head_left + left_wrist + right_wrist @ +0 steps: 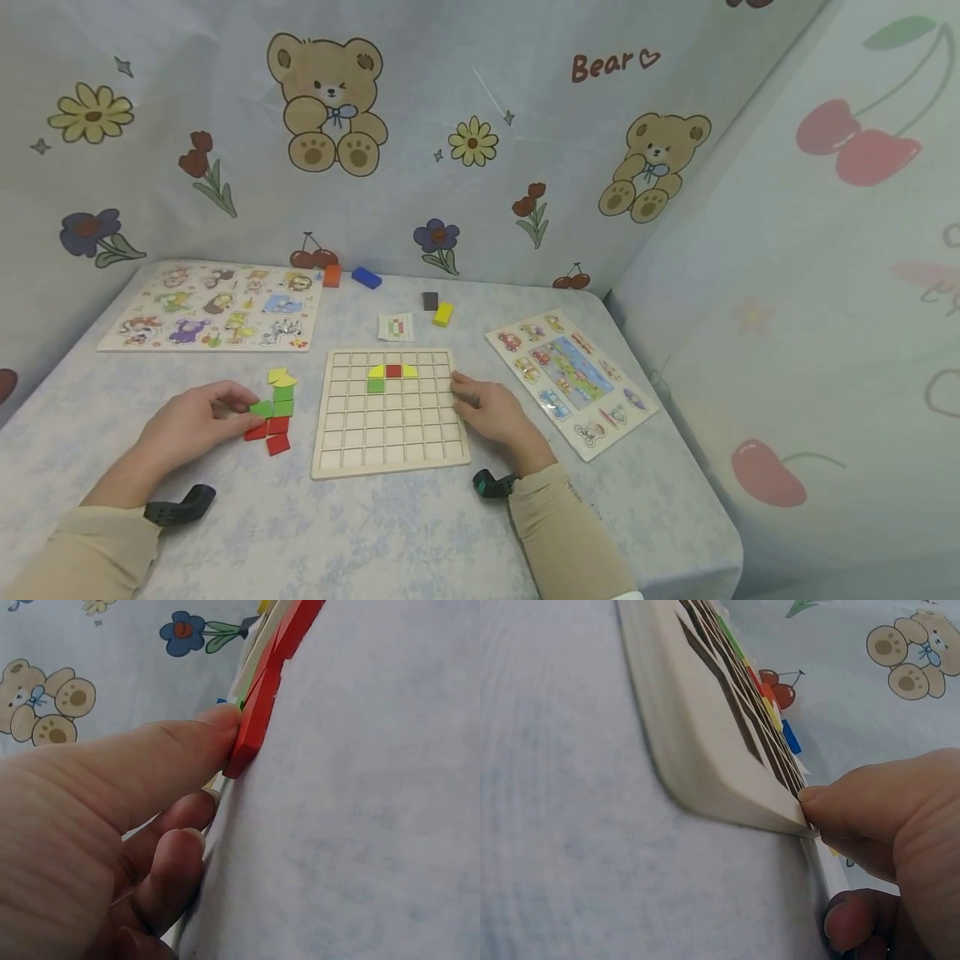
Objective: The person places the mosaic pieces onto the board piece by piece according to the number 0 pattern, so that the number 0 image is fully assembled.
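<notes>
A wooden grid board (392,468) lies in the middle of the table. Four kinds of marks fill part of its upper rows: a red square (393,372) between two yellow pieces (409,372), and a green square (376,386) below. My right hand (491,410) grips the board's right edge, thumb on top in the right wrist view. Left of the board, my left hand (193,419) pinches a green tile (262,409) between thumb and forefinger. Its thumb is also close to a red tile (255,724). Around it lie more green tiles (283,393), red tiles (278,444) and yellow pieces (277,376).
An animal puzzle board (202,343) lies at the back left, a vehicle puzzle board (517,367) at the right. Behind the grid are a small pattern card (396,327) and orange (332,276), blue (367,277), black (430,301) and yellow blocks (443,314).
</notes>
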A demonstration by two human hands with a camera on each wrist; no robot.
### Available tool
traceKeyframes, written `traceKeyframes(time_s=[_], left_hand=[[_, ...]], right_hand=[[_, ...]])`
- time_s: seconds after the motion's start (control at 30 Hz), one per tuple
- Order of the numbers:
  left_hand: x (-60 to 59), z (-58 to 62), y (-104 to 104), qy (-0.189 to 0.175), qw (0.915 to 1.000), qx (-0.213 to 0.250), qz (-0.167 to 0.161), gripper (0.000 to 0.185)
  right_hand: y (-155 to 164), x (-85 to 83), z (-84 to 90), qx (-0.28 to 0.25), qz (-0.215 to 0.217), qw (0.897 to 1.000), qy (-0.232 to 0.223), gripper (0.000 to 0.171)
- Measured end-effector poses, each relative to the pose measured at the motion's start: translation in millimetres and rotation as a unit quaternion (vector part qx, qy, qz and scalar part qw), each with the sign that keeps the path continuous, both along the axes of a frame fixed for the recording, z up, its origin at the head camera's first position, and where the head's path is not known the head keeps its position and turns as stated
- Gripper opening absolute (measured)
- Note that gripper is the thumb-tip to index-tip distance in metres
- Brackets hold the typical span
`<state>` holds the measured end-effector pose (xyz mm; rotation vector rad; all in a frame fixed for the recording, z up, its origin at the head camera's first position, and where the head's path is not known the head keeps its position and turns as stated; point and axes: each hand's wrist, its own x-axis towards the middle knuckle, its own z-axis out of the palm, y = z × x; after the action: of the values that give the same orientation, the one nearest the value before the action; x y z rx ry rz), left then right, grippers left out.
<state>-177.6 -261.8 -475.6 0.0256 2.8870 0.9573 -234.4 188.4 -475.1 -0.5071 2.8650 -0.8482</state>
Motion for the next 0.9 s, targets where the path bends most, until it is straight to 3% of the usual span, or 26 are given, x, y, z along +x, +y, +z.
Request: traceKeyframes(time_s=[0.27, 0.5, 0.57, 0.73, 0.9], left_hand=[[-1.0, 1.2, 0, 0.022, 0.9997, 0.008, -0.001, 0.040], [-10.2, 1.8, 3, 0.078, 0.9934, 0.075, 0.038, 0.037], [-14.3, 6.0, 11, 0.087, 0.9919, 0.084, 0.039, 0.038], [-26.2, 19.8, 48, 0.056, 0.9918, 0.115, 0.006, 0.036], [-40.9, 22.8, 88, 0.056, 0.9926, 0.100, -0.041, 0.020]], right_hand=[[1, 0.2, 0.1, 0.000, 0.003, 1.000, 0.006, 0.040], [-2, -0.8, 2.5, 0.004, 0.002, 1.000, 0.001, 0.040], [-3, -0.7, 2.8, 0.003, 0.000, 1.000, -0.001, 0.041], [-3, 0.3, 1.8, 0.008, -0.008, 1.000, 0.000, 0.040], [-1, 1.4, 1.8, 0.002, -0.007, 1.000, 0.003, 0.040]])
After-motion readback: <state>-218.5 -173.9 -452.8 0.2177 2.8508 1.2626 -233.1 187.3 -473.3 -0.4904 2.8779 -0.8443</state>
